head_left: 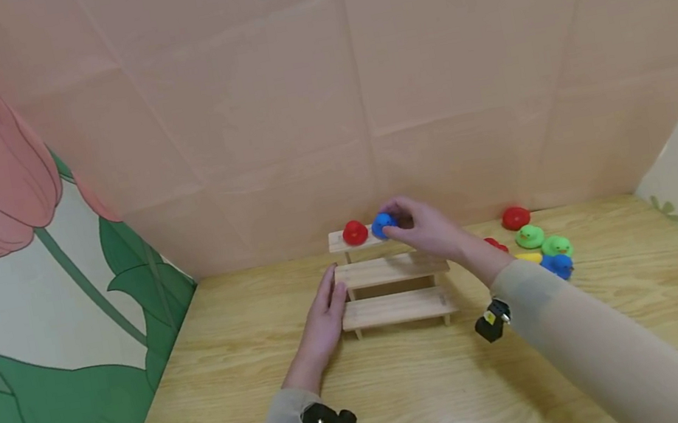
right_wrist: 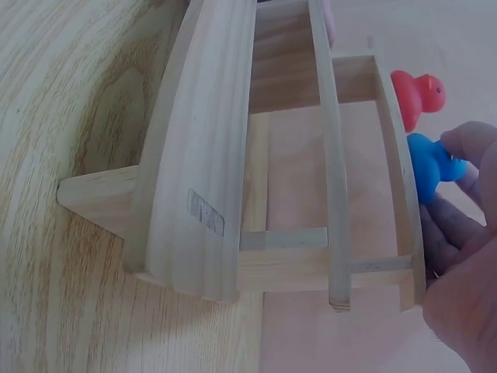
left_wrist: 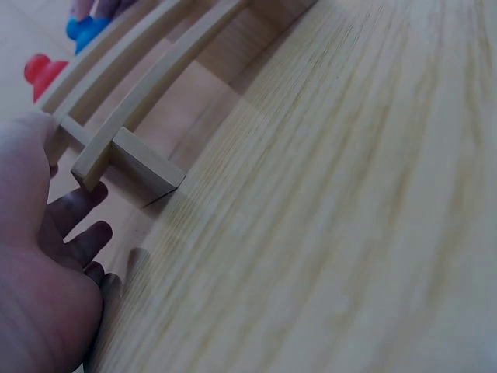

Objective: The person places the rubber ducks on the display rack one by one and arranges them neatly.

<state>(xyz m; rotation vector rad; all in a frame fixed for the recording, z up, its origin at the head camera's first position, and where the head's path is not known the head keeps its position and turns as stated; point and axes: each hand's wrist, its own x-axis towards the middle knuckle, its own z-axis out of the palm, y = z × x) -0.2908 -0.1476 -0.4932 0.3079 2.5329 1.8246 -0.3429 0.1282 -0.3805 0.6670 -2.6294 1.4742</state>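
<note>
A three-tier wooden shelf [head_left: 395,304] stands on the table. At its left end, my left hand [head_left: 324,316] holds the middle tier, with the thumb against the board and the other fingertips [left_wrist: 95,233] beside the lower tiers. My right hand [head_left: 429,228] reaches over the shelf and pinches a blue rubber duck [head_left: 384,224] between thumb and fingers. The duck's base is right at the top tier [right_wrist: 397,167]. Just left of it, a red rubber duck [head_left: 354,233] sits on that tier, with its head turned toward the blue one in the right wrist view [right_wrist: 419,97].
Right of the shelf lies a loose group: a red duck [head_left: 516,218], two green ducks [head_left: 529,236], a blue duck [head_left: 560,266], a yellow piece [head_left: 528,257] and another red one partly behind my right forearm. A beige sheet [head_left: 273,140] hangs behind the table [head_left: 254,345].
</note>
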